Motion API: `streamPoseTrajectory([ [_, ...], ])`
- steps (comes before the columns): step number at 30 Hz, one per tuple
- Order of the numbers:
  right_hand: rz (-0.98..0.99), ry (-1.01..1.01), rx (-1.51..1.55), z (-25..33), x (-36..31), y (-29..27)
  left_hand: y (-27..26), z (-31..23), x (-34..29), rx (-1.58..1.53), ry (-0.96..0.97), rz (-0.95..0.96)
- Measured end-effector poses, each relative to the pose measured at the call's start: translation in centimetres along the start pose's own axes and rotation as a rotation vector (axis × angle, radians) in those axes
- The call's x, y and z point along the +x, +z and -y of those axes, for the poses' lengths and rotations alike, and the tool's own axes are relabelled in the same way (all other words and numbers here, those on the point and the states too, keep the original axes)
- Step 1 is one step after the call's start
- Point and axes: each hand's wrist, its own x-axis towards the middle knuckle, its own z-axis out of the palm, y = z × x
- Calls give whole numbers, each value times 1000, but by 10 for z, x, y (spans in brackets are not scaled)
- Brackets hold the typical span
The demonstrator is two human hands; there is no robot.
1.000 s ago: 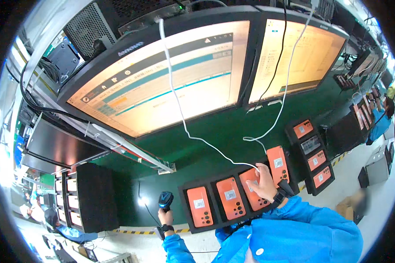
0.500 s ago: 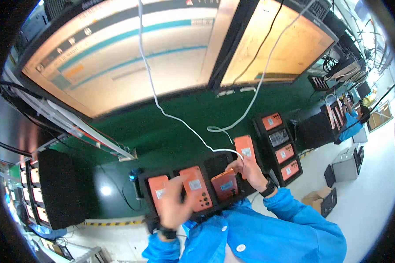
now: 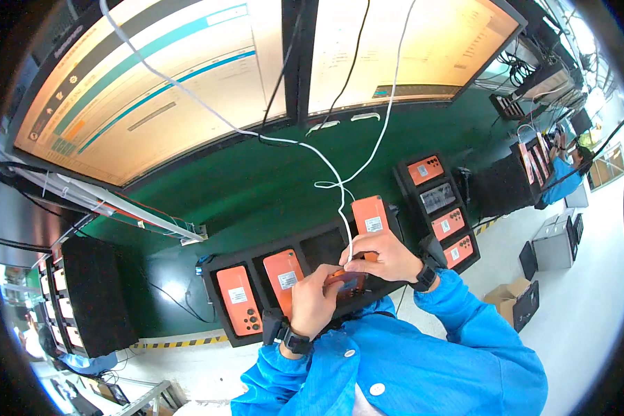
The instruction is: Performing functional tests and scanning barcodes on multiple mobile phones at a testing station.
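My left hand (image 3: 313, 303) is closed on an orange phone (image 3: 353, 283), tilted up over the black foam tray (image 3: 317, 244) in front of me. With finger and thumb, my right hand (image 3: 390, 261) pinches the end of a white cable (image 3: 342, 204) at that phone's upper edge. My fingers hide the plug, so whether it is seated I cannot tell. In the tray lie an orange phone (image 3: 238, 299) at the left and another orange phone (image 3: 283, 277) beside my left hand. A further orange phone (image 3: 370, 216) lies just beyond my right hand.
Two lit monitors (image 3: 152, 83) stand behind the green tabletop (image 3: 256, 187). A second black tray (image 3: 412, 195) with orange phones is at the right. Black foam (image 3: 97, 298) stands at the left. Beyond, at the right, another person (image 3: 565, 177) in blue sits near a cardboard box (image 3: 506, 298).
My left hand has moved right from over the left phones and taken hold of the tilted phone. My right hand has come left and lower, with the cable end at the phone's edge.
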Motion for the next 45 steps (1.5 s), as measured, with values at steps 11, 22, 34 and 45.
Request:
streamPoseTrajectory([
  [11,-114,-76,-91,-18,2,8,-4,10,18,-8,3,58],
  [22,-605,396,-771,-139,46,2,28,115,78,541,176,-283],
  [34,-1725,-229,-110,-30,-178,-79,26,99,78,567,207,-303],
  [45,-1468,-342,-672,1,-106,-483,29,98,68,646,30,-342],
])
